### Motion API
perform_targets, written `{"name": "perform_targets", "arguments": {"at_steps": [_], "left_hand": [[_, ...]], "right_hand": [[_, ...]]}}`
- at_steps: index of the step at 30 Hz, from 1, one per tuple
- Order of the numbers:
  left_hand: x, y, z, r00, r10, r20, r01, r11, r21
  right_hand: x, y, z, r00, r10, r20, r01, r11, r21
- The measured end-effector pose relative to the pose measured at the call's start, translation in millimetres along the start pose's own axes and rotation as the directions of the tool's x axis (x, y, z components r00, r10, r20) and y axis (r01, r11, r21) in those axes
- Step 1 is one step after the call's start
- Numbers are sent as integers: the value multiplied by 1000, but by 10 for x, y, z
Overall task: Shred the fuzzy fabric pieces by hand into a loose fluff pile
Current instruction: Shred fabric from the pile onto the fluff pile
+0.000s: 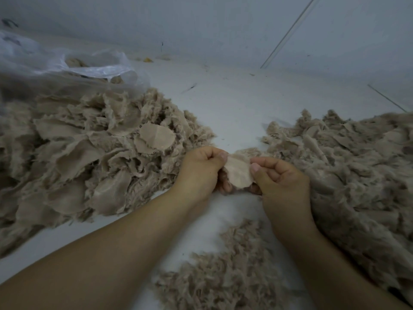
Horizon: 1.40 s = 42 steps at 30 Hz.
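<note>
Left hand [201, 168] and right hand [279, 175] each pinched one fabric piece [239, 171] just above the fluff pile [223, 271].

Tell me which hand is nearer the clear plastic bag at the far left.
Left. The left hand sits between the plastic bag and the right hand, which is farther toward the right-side pile. Both pinch the same fabric piece, well short of the bag.

Two bare forearms reach in from the lower edge, ending in the left hand [199, 171] and right hand [279, 177]. No sleeves, gloves or jewellery; fingernails are short and unpainted.
</note>
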State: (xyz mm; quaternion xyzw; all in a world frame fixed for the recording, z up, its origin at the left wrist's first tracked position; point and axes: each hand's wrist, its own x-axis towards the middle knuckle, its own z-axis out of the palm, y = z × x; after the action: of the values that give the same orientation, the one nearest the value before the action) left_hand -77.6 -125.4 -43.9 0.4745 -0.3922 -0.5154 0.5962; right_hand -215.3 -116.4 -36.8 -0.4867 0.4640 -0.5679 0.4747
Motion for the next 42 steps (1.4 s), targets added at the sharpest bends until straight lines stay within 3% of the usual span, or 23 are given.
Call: {"name": "perform_targets", "arguments": {"at_steps": [3, 7, 9, 11, 13, 14, 15, 16, 17, 18, 20, 21, 24, 29, 33, 34, 37, 39, 42], "left_hand": [[28, 29, -35, 991, -30, 132, 29, 1000, 4], [11, 93, -95, 948, -119, 296, 69, 982, 173], [26, 132, -83, 980, -83, 183, 89, 996, -26], [86, 239, -93, 1000, -3, -12, -2, 927, -375], [168, 280, -102, 993, 73, -92, -109, 864, -492], [197, 240, -104, 991, 108, -77, -130, 910, -394], [204, 180, -89, 990, 141, -28, -144, 978, -153], [193, 108, -57, 984, 164, 67, -173, 969, 178], [172, 33, -21, 969, 153, 192, -228, 848, 478], [161, -44, 3, 936, 139, 323, -331, 660, 674], [149, -129, 29, 846, 191, 498, -533, 323, 782], [143, -125, 26, 822, 237, 517, -566, 241, 788], [130, -95, -5, 820, 320, 475, -563, 298, 771], [82, -69, 13, 828, 348, 440, -550, 346, 760], [66, -31, 1, 858, 460, 230, -484, 574, 661], [65, -28, -3, 872, 437, 221, -467, 605, 646], [79, -58, -21, 900, 299, 318, -434, 551, 712], [62, -38, -26, 917, 238, 320, -397, 629, 668], [41, -38, -40, 910, 274, 311, -407, 734, 544]], "right_hand": [[18, 7, -7, 1000, 10, -25, -9, 999, 34], [18, 26, -16, 1000, -11, -18, 11, 1000, -4], [18, 29, -15, 1000, -21, -14, 21, 1000, -2], [25, 29, -13, 1000, -13, -8, 13, 1000, -6], [27, 26, -5, 1000, 1, 7, -1, 999, -34], [21, 26, 3, 1000, 7, 18, -6, 999, -48], [11, 26, 9, 1000, 11, 29, -10, 998, -58], [2, 29, 10, 999, 10, 36, -8, 998, -68], [-6, 31, 12, 999, 6, 38, -3, 997, -80], [-8, 32, 9, 999, 1, 37, 2, 996, -90], [-5, 30, 3, 1000, -10, 29, 12, 996, -89], [-6, 23, 2, 1000, -16, 24, 18, 997, -80], [9, 27, 14, 1000, -4, 20, 5, 997, -74], [85, 120, 8, 993, 71, 95, -41, 957, -287], [85, 153, -16, 990, 51, 131, 12, 898, -439], [78, 152, -21, 991, 36, 132, 26, 897, -441], [62, 142, -26, 994, 29, 109, 10, 940, -340], [56, 121, -26, 996, 25, 86, 0, 960, -279], [53, 110, -19, 999, 8, 42, 1, 976, -216]]}}
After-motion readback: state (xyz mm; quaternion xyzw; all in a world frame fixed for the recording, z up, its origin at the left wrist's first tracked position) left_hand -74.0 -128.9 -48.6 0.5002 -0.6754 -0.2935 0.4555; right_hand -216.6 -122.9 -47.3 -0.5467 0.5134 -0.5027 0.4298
